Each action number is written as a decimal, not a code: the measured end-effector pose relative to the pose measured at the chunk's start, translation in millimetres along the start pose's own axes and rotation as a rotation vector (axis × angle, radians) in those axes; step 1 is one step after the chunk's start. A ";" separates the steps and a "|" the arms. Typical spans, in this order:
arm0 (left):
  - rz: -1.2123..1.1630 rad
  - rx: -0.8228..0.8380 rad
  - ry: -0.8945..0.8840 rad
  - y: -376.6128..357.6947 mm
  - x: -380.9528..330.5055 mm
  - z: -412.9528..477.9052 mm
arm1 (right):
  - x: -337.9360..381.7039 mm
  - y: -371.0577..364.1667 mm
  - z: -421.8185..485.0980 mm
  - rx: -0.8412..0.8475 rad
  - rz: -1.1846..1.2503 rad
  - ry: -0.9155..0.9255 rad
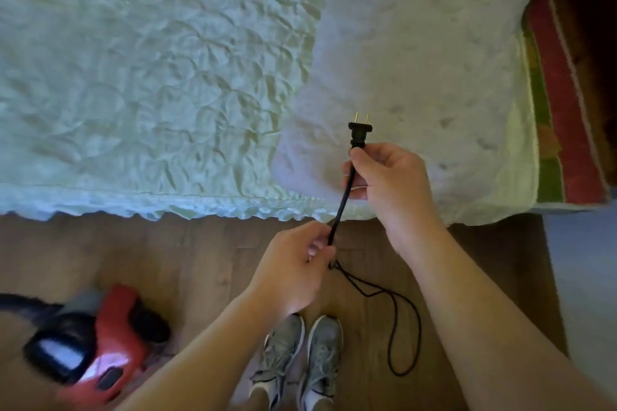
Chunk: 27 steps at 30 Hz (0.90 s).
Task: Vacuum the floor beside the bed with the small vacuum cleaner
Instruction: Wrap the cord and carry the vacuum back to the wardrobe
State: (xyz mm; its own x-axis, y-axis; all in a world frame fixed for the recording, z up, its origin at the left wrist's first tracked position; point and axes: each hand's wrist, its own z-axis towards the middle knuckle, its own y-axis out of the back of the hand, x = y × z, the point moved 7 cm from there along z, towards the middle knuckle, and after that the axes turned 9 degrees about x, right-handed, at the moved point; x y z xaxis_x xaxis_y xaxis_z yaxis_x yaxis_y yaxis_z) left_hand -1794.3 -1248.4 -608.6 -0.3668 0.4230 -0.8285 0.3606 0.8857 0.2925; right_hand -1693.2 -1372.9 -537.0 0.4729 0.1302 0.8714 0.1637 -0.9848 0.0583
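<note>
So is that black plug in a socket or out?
Out. The right hand holds the plug up over the bed, both brass prongs bare; the left hand grips the cord below it. No socket in view.

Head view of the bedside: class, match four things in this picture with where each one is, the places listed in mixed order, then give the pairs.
Things: 1 plug; 2 vacuum cleaner; 3 grey shoes; 4 quilted bedspread.
Places: A lower left, on the wooden floor; B across the top of the picture; C prongs up, on the cord above the right hand; D bottom centre.
Pairs: 1-C; 2-A; 3-D; 4-B.
</note>
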 end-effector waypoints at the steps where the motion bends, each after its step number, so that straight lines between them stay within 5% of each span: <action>1: -0.015 -0.029 0.010 6.3 6.8 -4.6 | -0.1 -13.9 3.1 0.032 -0.017 -0.004; 11: -0.160 -0.347 0.153 73.8 75.5 -78.6 | -2.0 -168.9 2.2 0.401 -0.222 0.034; 27: -0.393 -0.719 0.216 160.1 250.8 -275.5 | -83.2 -451.9 -111.4 0.725 -0.479 0.018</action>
State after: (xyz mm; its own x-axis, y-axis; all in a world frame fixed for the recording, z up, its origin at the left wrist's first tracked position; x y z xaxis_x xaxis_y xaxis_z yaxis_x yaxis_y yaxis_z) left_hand -2064.9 -947.8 -638.0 -0.5339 0.0213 -0.8453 -0.4337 0.8513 0.2954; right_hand -1903.0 -951.5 -581.6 0.1990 0.5039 0.8405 0.8559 -0.5071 0.1014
